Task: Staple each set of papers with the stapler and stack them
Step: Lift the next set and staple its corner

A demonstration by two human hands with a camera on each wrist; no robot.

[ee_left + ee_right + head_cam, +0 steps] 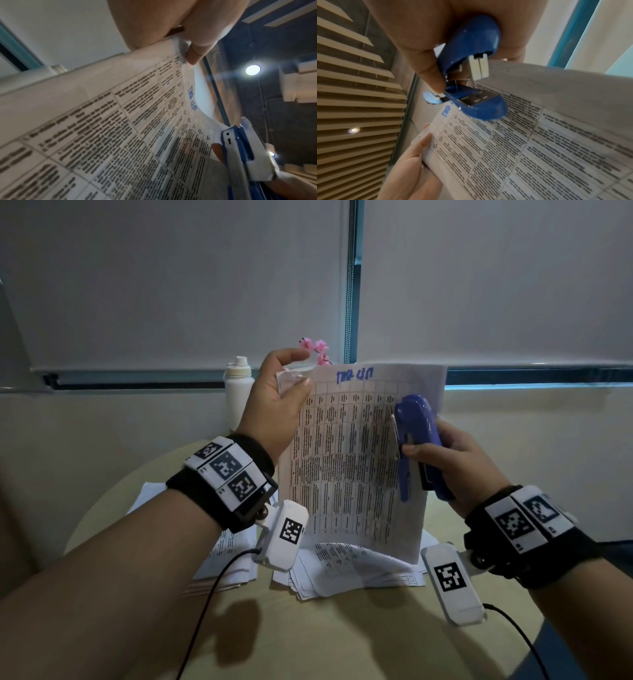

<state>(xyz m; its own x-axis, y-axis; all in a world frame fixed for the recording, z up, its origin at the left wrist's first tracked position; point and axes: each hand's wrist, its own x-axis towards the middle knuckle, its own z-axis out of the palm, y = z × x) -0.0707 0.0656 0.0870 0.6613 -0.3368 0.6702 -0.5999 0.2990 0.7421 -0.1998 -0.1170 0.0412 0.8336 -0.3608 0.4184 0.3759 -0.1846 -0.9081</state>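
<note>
The left hand (274, 402) pinches the paper set (356, 460) by its top left corner, holding it upright above the desk (342, 638), presumably to free the top edge. The right hand (459, 460) grasps the blue stapler (416, 440), mouth agape, near the sheet's right edge. Loose piles (352, 570) lie below; room overhead is unobstructed.

Round table (342, 638) bears perhaps two paper piles (346, 570).

I am seeing my left hand (277, 402) pinching the top corner of a printed sheet (356, 460), holding it upright. At three o'clock of it, my right hand (459, 463) is gripping a blue stapler (416, 440). Loose papers (352, 570) are lying beneath on the table (342, 642).
</note>
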